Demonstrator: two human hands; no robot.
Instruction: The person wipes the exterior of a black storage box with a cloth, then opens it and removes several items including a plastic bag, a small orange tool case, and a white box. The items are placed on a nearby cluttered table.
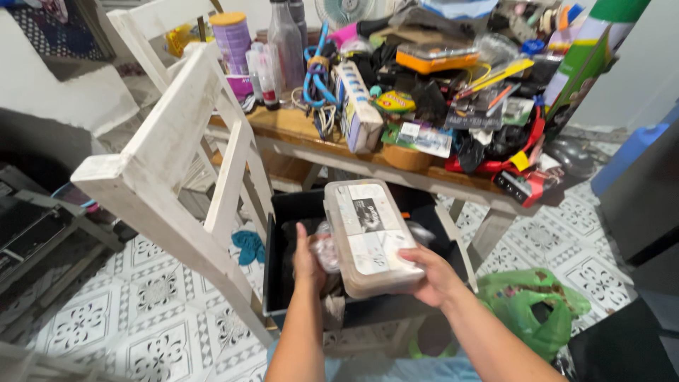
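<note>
Holding a rectangular plastic container [369, 237], pale and translucent with a label on its lid, the right hand [433, 276] grips its near right edge, fingers wrapped underneath, grip clenched on it. Container sits tilted above a dark bin [283, 244] on the tiled floor [141, 311]. Left hand [308, 263] reaches into the bin beside the container's left edge, touching crumpled clear plastic [325, 249]; fingers curled, though whether that grip is actually closed on the plastic cannot be told from this angle. White wooden chair [180, 148] tipped at left, just beside the bin. Cluttered wooden surface [297, 126] behind, with bottles [286, 44] and a lilac tub [232, 39]. Green plastic bag [530, 304] on the floor at right.
</note>
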